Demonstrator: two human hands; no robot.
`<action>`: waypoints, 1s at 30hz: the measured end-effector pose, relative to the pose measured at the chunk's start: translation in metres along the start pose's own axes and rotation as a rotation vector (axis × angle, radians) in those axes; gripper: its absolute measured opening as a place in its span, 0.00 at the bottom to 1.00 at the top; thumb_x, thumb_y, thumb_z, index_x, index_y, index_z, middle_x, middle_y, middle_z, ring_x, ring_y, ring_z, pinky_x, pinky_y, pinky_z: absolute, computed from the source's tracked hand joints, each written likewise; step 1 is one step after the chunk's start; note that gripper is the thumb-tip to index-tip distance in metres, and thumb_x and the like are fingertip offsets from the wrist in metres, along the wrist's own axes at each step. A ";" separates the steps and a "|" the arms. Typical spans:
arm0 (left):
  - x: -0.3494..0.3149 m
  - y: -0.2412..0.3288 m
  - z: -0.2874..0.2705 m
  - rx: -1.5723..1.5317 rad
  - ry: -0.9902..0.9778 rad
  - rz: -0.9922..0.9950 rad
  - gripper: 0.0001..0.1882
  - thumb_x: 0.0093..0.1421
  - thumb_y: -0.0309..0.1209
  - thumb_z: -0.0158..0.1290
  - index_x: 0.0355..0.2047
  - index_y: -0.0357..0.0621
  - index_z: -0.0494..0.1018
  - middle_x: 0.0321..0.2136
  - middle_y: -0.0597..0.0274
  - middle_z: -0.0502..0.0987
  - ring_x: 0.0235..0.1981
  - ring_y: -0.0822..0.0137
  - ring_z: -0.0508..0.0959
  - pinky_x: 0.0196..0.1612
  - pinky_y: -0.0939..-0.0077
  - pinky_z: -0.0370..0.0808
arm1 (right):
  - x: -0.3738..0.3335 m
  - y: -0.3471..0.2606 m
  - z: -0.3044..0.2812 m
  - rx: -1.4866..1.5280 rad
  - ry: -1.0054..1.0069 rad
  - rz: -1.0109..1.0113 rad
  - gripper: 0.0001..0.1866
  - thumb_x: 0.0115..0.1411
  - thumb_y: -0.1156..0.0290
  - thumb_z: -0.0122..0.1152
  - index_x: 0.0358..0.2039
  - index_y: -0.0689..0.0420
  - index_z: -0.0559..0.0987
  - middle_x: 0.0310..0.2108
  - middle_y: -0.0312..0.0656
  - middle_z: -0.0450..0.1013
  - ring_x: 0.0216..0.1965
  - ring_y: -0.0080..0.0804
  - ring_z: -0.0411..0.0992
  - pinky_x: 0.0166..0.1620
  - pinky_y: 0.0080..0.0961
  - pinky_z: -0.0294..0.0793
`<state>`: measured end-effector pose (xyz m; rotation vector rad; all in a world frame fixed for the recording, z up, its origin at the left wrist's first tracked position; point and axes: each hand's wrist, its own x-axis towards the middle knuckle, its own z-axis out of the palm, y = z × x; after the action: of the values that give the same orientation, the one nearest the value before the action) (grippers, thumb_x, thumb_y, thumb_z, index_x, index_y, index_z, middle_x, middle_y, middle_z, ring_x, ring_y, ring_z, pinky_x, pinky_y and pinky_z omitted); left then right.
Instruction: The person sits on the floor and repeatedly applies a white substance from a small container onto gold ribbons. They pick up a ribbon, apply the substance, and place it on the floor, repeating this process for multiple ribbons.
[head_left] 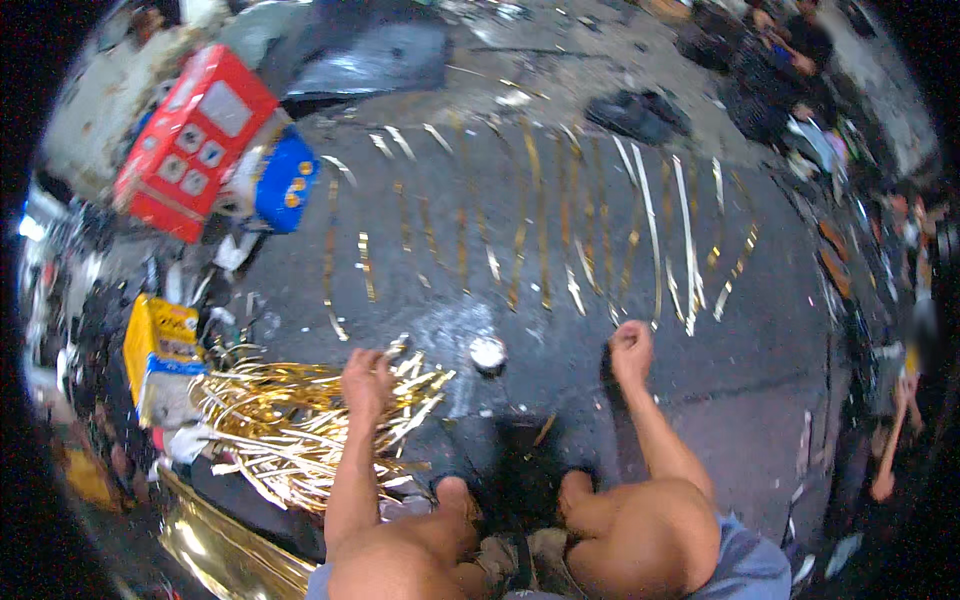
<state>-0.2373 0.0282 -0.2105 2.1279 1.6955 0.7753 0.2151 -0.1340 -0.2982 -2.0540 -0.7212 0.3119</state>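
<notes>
My left hand [367, 383], its fingers curled together, is over the heap of shiny gold strips [300, 430] on the left. Whether a strip is between those fingers is too blurred to tell. Further right, my right hand [631, 352] is closed in a pinch near the lower ends of the laid-out strips. Anything inside that pinch is hidden. Several narrow gold strips [542, 220] lie spaced in a row across the dark mat [420, 330], running away from me. Some show pale silvery sides, such as the white strip [648, 215]. A small round white-topped container [487, 354] stands between my hands.
A red box [200, 140] and a blue packet [285, 185] are at the far left, with a yellow-and-blue box [165, 350] nearer. A dark crumpled item [638, 115] lies beyond the row. A large gold sheet [230, 540] is by my left leg. Other people appear at the edges.
</notes>
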 end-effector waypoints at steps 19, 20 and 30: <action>-0.029 0.044 0.030 -0.071 -0.454 0.306 0.12 0.63 0.37 0.56 0.34 0.41 0.82 0.28 0.49 0.83 0.32 0.47 0.83 0.38 0.56 0.79 | -0.042 -0.135 0.068 0.253 -0.236 0.015 0.34 0.50 0.60 0.80 0.52 0.61 0.72 0.45 0.46 0.78 0.47 0.36 0.76 0.51 0.36 0.75; -0.031 0.051 0.038 -0.149 -0.409 0.100 0.12 0.63 0.37 0.56 0.34 0.42 0.81 0.26 0.51 0.82 0.29 0.51 0.84 0.36 0.58 0.79 | -0.038 -0.131 0.066 0.313 -0.209 0.023 0.34 0.51 0.61 0.80 0.52 0.62 0.72 0.45 0.46 0.78 0.47 0.36 0.75 0.51 0.35 0.75; 0.005 0.072 0.045 -1.093 -0.716 -0.637 0.14 0.60 0.19 0.55 0.46 0.30 0.79 0.26 0.64 0.80 0.21 0.76 0.77 0.23 0.82 0.72 | -0.082 -0.221 0.069 0.581 -0.429 -0.074 0.36 0.54 0.65 0.79 0.56 0.62 0.67 0.46 0.48 0.78 0.44 0.34 0.79 0.40 0.31 0.84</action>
<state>-0.1525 0.0189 -0.2060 0.8572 1.0294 0.4565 0.0351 -0.0443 -0.1578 -1.4164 -0.8388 0.8316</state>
